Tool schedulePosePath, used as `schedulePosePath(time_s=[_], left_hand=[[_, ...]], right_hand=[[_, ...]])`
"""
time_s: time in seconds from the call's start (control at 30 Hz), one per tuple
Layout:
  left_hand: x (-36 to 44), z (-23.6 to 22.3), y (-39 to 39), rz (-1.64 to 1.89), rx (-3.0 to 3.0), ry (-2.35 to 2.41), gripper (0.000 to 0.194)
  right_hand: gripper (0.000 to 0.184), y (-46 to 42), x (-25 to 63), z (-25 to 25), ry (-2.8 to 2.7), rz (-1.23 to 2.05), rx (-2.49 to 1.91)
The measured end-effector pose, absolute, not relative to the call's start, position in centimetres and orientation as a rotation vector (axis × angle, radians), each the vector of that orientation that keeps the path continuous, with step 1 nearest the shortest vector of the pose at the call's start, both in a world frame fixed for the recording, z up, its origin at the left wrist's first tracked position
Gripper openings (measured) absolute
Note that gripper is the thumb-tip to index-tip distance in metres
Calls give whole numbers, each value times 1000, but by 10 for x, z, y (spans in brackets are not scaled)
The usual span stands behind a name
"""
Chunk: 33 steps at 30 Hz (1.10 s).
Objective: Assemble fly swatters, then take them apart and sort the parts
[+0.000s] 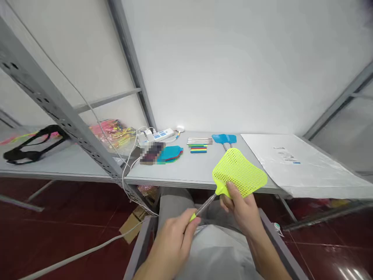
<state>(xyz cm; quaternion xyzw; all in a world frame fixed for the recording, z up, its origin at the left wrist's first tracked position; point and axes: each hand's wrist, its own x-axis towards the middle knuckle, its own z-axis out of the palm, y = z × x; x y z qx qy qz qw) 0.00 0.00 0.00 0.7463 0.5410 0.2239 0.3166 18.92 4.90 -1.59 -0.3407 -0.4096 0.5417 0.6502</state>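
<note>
L hand [171, 249] closest in, fingers clamped round the lime-green grip end of a fly swatter [239, 173], steel shaft angling up-right from there, mesh head just past R hand [240, 208], whose fingers pinch the neck, so head's nearer R.

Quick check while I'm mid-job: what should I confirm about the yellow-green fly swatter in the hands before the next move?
1. Left hand grip on the yellow-green fly swatter: ok, fingers wrapped round it near the green handle end.
2. Right hand grip: ok, pinching the neck below the head.
3. Mesh head: ok, no tear visible.
4. Metal shaft seated in the neck: cannot tell from this view.
5. White cable apart from the swatter: ok, it hangs left of the hands.
6. Blue fly swatter: ok, lying flat on the shelf.
</note>
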Motion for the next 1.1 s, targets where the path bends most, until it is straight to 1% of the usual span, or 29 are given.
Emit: schedulePosePath(time_s=[0.13, 0.23, 0.3, 0.4, 0.6, 0.73, 0.87, 0.93, 1.0, 1.1], left_hand=[[12, -10, -2, 541, 1948, 1384, 31], [14, -10, -2, 514, 1964, 1346, 31], [13, -7, -1, 512, 1976, 1338, 30], [12, -3, 0, 503, 1956, 1373, 31], [17, 5, 6, 405, 1935, 1442, 37], [19, 16, 9, 392, 1928, 1437, 37], [21, 30, 12, 387, 1910, 1399, 37], [24, 35, 13, 407, 1936, 1367, 33], [28, 37, 17, 438, 1987, 1346, 28], [35, 35, 26, 426, 2095, 1369, 29]], right_hand=[[27, 47, 204, -14, -1022, 1268, -831], [24, 48, 208, -14, -1115, 1258, -901], [28, 49, 206, -15, -1150, 1261, -929], [31, 50, 198, -17, -1134, 1282, -936], [31, 47, 187, -16, -1024, 1224, -903], [31, 48, 188, -12, -987, 1197, -898], [33, 48, 189, -10, -944, 1250, -875], [33, 47, 188, -8, -970, 1291, -890], [30, 46, 185, -5, -1018, 1329, -921], [26, 45, 182, -3, -1054, 1317, -949]])
